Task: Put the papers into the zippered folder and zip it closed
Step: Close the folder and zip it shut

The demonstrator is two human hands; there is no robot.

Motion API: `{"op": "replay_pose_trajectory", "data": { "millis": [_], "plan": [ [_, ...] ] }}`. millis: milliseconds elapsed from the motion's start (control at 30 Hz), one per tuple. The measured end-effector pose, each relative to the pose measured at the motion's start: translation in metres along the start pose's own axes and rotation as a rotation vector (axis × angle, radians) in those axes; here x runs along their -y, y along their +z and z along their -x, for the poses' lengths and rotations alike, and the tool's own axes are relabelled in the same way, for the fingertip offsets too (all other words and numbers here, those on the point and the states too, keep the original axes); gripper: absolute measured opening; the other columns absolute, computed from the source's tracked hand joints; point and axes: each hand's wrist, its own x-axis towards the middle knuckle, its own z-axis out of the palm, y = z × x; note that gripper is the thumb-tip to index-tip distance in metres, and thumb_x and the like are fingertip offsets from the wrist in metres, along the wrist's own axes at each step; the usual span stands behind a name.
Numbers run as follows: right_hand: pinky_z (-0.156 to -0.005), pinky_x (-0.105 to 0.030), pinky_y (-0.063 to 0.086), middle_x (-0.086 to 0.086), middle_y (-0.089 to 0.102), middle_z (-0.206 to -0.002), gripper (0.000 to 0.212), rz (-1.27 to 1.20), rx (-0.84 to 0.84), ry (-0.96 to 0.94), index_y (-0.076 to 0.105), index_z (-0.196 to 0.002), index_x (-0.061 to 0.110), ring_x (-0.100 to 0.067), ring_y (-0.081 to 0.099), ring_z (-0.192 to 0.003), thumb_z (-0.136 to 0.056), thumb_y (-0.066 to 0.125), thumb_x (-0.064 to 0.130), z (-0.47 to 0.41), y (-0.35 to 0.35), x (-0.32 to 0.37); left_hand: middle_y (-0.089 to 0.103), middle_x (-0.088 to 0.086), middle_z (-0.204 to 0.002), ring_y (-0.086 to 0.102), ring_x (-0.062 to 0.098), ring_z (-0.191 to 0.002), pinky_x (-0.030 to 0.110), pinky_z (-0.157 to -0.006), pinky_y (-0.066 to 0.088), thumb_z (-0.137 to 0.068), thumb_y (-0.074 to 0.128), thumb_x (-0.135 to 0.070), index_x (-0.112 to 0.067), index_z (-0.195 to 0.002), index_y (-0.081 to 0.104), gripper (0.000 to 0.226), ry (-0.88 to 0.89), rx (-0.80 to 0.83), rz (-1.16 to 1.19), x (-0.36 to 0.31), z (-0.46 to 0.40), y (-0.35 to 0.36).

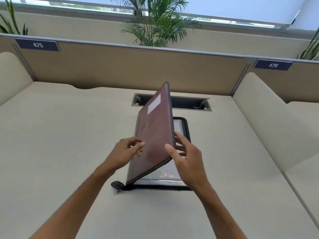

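Note:
A maroon zippered folder point(153, 131) lies on the desk with its cover tilted up at a steep angle, hinged on its left side. White papers point(177, 127) show inside on the lower half, under a clear sleeve. My right hand point(185, 156) grips the cover's free edge, thumb on the outside and fingers beneath. My left hand point(126, 150) hovers by the cover's left side with fingers apart, and whether it touches the cover I cannot tell. The zipper pull point(117, 186) with its black tab rests at the folder's near left corner.
The beige desk point(69, 135) is bounded by cubicle partitions with number plates 475 point(38, 45) and 476 point(273, 65). A cable slot point(189, 102) opens in the desk behind the folder. Palm plants point(155, 23) stand beyond the partition.

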Motion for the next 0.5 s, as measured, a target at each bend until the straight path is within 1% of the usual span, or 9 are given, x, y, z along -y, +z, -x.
{"op": "replay_pose_trajectory", "data": {
  "millis": [67,100,133,200,233,267,333,400,500],
  "plan": [
    [-0.076,-0.008,0.052,0.025,0.069,-0.103,0.043,0.065,-0.067,0.049,0.057,-0.132,0.031,0.006,0.066,-0.094,-0.090,0.065,0.027,0.004,-0.012,-0.018,0.072,0.001,-0.084,0.070,0.012,-0.073,0.023,-0.068,0.046,-0.091,0.062,-0.031,-0.025,-0.094,0.070,0.011,-0.015,-0.044,-0.064,0.014,0.001,0.004],
    [-0.077,-0.010,0.052,0.021,0.071,-0.101,0.042,0.099,-0.097,0.079,0.058,-0.131,0.030,0.003,0.066,-0.092,-0.090,0.064,0.025,0.007,-0.017,-0.027,0.071,-0.001,-0.085,0.069,0.012,-0.074,0.022,-0.069,0.046,-0.090,0.063,-0.031,-0.027,-0.092,0.070,0.009,-0.028,-0.072,-0.098,0.022,0.002,0.005],
    [-0.079,-0.016,0.054,0.017,0.072,-0.099,0.040,0.128,-0.118,0.112,0.059,-0.130,0.029,-0.002,0.067,-0.089,-0.090,0.063,0.024,0.009,-0.021,-0.037,0.071,-0.003,-0.085,0.069,0.012,-0.076,0.022,-0.069,0.047,-0.089,0.064,-0.032,-0.028,-0.092,0.069,0.008,-0.041,-0.100,-0.142,0.030,0.004,0.005],
    [-0.085,-0.034,0.056,0.008,0.073,-0.098,0.039,0.154,-0.130,0.175,0.059,-0.130,0.025,-0.013,0.068,-0.089,-0.092,0.061,0.022,0.015,-0.029,-0.055,0.070,-0.007,-0.085,0.068,0.011,-0.081,0.020,-0.068,0.046,-0.088,0.064,-0.034,-0.030,-0.094,0.067,0.009,-0.061,-0.144,-0.250,0.047,0.008,0.006],
    [-0.087,-0.036,0.056,0.009,0.073,-0.101,0.038,0.160,-0.130,0.195,0.059,-0.130,0.024,-0.012,0.068,-0.091,-0.092,0.060,0.021,0.017,-0.032,-0.062,0.069,-0.009,-0.084,0.067,0.011,-0.082,0.021,-0.067,0.047,-0.088,0.063,-0.036,-0.031,-0.095,0.066,0.009,-0.068,-0.153,-0.294,0.056,0.012,0.006],
    [-0.088,-0.033,0.055,0.013,0.072,-0.103,0.037,0.166,-0.131,0.209,0.060,-0.130,0.024,-0.007,0.067,-0.093,-0.092,0.060,0.020,0.019,-0.034,-0.069,0.068,-0.010,-0.084,0.066,0.010,-0.082,0.025,-0.067,0.050,-0.088,0.063,-0.037,-0.032,-0.096,0.065,0.010,-0.077,-0.151,-0.316,0.065,0.015,0.006],
    [-0.083,-0.021,0.053,0.023,0.069,-0.104,0.034,0.168,-0.140,0.235,0.063,-0.125,0.025,0.006,0.065,-0.092,-0.092,0.061,0.017,0.024,-0.037,-0.082,0.067,-0.009,-0.086,0.066,0.011,-0.082,0.036,-0.070,0.056,-0.088,0.063,-0.037,-0.031,-0.098,0.064,0.012,-0.104,-0.127,-0.334,0.081,0.024,0.007],
    [-0.080,-0.016,0.050,0.029,0.065,-0.102,0.033,0.169,-0.157,0.260,0.063,-0.123,0.028,0.015,0.061,-0.091,-0.092,0.061,0.016,0.028,-0.038,-0.096,0.068,-0.006,-0.090,0.067,0.015,-0.080,0.040,-0.077,0.055,-0.088,0.063,-0.035,-0.028,-0.101,0.065,0.015,-0.128,-0.091,-0.365,0.093,0.033,0.008],
    [-0.080,-0.019,0.048,0.014,0.063,-0.112,0.036,0.209,-0.175,0.305,0.060,-0.128,0.023,0.002,0.059,-0.099,-0.092,0.061,0.017,0.034,-0.037,-0.114,0.067,-0.003,-0.090,0.067,0.015,-0.079,0.038,-0.078,0.054,-0.087,0.065,-0.027,-0.026,-0.099,0.066,0.012,-0.135,-0.083,-0.335,0.106,0.044,0.009]
  ]
}}
